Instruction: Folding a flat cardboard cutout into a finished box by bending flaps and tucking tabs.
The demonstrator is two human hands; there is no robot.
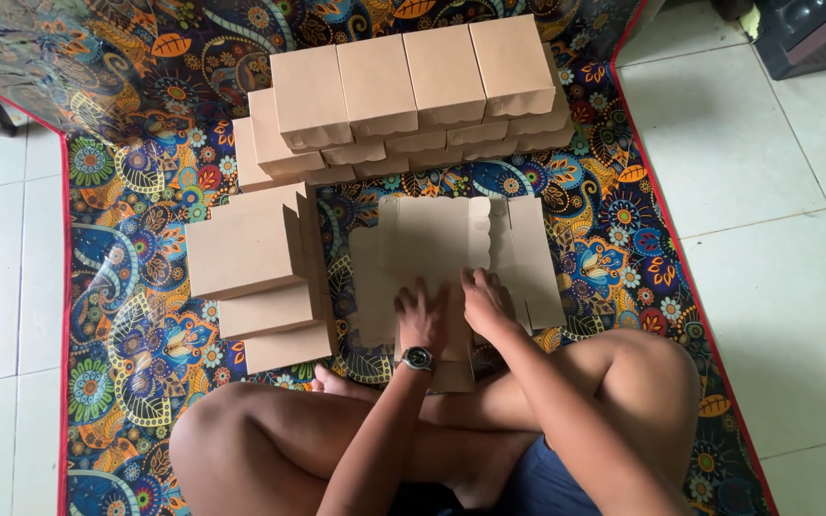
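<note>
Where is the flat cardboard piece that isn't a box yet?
The flat cardboard sheet lies mid-frame on the patterned mat, under the left hand and right hand, between the finished boxes behind and crossed legs.

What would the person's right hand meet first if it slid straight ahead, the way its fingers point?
The right hand already rests on the flat unfolded carton blank. Sliding onward, it would probably cross that blank, then reach the stacked row of folded boxes beyond, though depth is unclear.

- Left hand (pixel 421 313): wristwatch (pixel 418 358) with round dark dial and metal case at the wrist.
- Right hand (pixel 486 298): no sleeve.
- Dark blue shorts (pixel 537 483), near edge; legs and feet bare.
</note>
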